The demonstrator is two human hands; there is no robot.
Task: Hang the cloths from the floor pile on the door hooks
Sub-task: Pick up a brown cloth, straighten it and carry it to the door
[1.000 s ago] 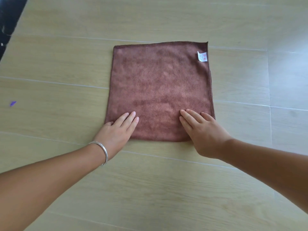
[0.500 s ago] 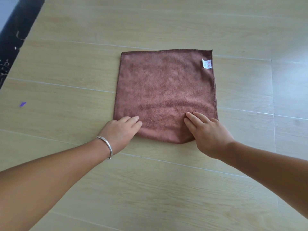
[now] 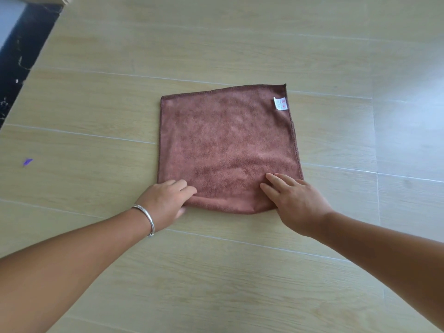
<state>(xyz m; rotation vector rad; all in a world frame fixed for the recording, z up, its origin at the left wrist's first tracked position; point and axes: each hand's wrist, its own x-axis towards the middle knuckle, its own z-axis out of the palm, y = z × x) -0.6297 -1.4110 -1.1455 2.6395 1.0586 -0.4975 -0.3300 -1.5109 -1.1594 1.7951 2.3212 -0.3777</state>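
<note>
Fuzzy matt cloth (image 3: pixel 225 145); glossy wood-grain floor (image 3: pixel 216 272)

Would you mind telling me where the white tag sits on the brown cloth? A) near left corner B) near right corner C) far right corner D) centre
C: the tag lies at the cloth's far right corner, away from both hands at the near edge.
</note>
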